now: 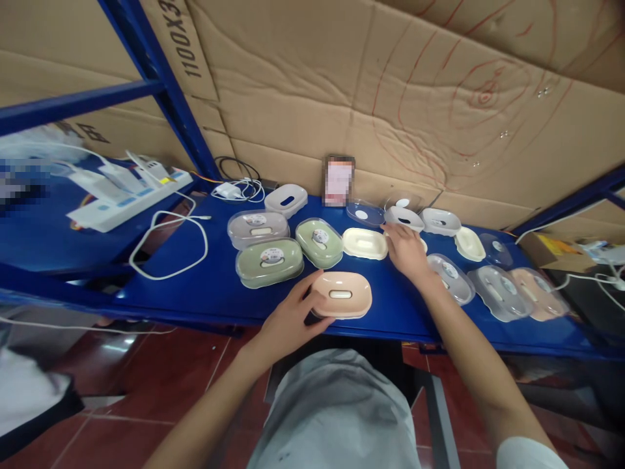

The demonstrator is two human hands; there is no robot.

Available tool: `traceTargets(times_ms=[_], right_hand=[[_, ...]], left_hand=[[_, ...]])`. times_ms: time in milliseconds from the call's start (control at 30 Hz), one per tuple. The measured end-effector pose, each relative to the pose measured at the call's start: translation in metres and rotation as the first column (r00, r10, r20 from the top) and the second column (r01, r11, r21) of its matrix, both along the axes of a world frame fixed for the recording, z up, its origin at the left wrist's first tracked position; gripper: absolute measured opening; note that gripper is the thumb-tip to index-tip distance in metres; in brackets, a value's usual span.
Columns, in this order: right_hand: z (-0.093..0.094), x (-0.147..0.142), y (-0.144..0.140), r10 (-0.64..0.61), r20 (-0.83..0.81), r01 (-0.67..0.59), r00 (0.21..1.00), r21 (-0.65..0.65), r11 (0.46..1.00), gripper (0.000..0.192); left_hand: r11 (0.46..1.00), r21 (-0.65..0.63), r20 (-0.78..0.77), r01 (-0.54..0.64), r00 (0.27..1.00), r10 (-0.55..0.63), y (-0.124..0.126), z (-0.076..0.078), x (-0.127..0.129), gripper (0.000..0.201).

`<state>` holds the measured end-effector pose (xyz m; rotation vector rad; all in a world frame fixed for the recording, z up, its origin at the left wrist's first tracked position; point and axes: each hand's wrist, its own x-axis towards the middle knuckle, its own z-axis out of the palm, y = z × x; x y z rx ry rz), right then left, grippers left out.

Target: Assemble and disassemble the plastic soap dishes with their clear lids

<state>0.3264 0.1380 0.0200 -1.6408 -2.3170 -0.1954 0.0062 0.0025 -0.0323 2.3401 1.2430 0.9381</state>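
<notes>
My left hand (pixel 297 306) grips the left end of a peach oval soap box (pixel 347 299) at the table's front edge, thumb at the near side and fingers at the far side. A white strip shows in the slot of its top. My right hand (pixel 405 247) is over a cream part (pixel 424 245) at the back, close to a clear lid (pixel 366 213) and a white slotted tray (pixel 404 218). Its fingertips are partly hidden, so any hold is unclear. Just left of it lies a cream slotted tray (pixel 365 243).
Lidded green boxes (pixel 269 262) and a grey one (pixel 258 228) stand at left. Grey (pixel 502 293) and peach (pixel 540 294) lidded boxes are at right. A phone (pixel 338 181) leans on the cardboard wall (pixel 293 98). A power strip (pixel 127 202) and white cable (pixel 168 277) lie left.
</notes>
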Motion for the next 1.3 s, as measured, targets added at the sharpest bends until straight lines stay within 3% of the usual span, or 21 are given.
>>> traceTargets(times_ms=[200,300,400,500,667,767,900,1000,1100,1167,1300], right_hand=[[0.011,-0.042,0.071,-0.033,-0.083,0.027,0.996,-0.069,0.997,0.029],[0.018,-0.043,0.078,-0.041,-0.196,0.024,0.98,-0.089,0.996,0.024],[0.026,-0.028,0.051,-0.03,-0.353,0.012,0.935,-0.054,0.998,0.038],[0.025,-0.004,0.001,-0.061,-0.484,0.051,0.873,-0.035,0.998,0.054],[0.0,0.023,-0.082,-0.134,-0.577,0.106,0.805,-0.083,0.991,0.051],[-0.021,0.021,-0.112,-0.142,-0.542,0.114,0.828,-0.085,0.99,0.057],[-0.037,0.015,-0.133,-0.054,-0.326,0.037,0.944,-0.059,0.998,0.065],[-0.039,0.017,-0.138,0.008,-0.259,-0.017,0.966,-0.034,0.999,0.062],[-0.031,0.016,-0.14,0.07,-0.397,-0.063,0.915,0.031,0.998,0.052],[-0.023,0.008,-0.141,0.192,-0.454,-0.202,0.87,0.028,0.979,0.052],[-0.015,-0.019,-0.141,0.481,-0.372,-0.527,0.794,-0.028,0.849,0.055]], left_hand=[[1.0,-0.026,-0.008,0.015,1.0,-0.015,0.001,0.001,-0.001,0.025],[0.999,-0.043,0.009,0.025,1.0,-0.025,0.0,0.001,-0.001,0.023],[0.997,-0.075,0.024,0.027,0.999,-0.026,0.0,0.003,-0.001,0.024],[0.991,-0.128,0.037,0.039,0.999,-0.035,0.0,0.005,-0.002,0.033],[0.987,-0.154,0.051,0.047,0.998,-0.039,0.0,0.006,-0.001,0.046],[0.986,-0.16,0.043,0.041,0.998,-0.034,0.0,0.006,0.0,0.048],[0.984,-0.171,0.044,0.041,0.998,-0.034,0.0,0.007,0.0,0.048],[0.976,-0.212,0.049,0.042,0.998,-0.032,0.0,0.007,0.0,0.054],[0.967,-0.25,0.099,0.043,0.995,-0.019,0.002,0.006,-0.001,0.065],[0.969,-0.243,0.162,0.055,0.987,-0.015,0.004,0.006,-0.002,0.074],[0.964,-0.246,0.245,0.099,0.969,-0.037,0.009,0.006,-0.005,0.093]])
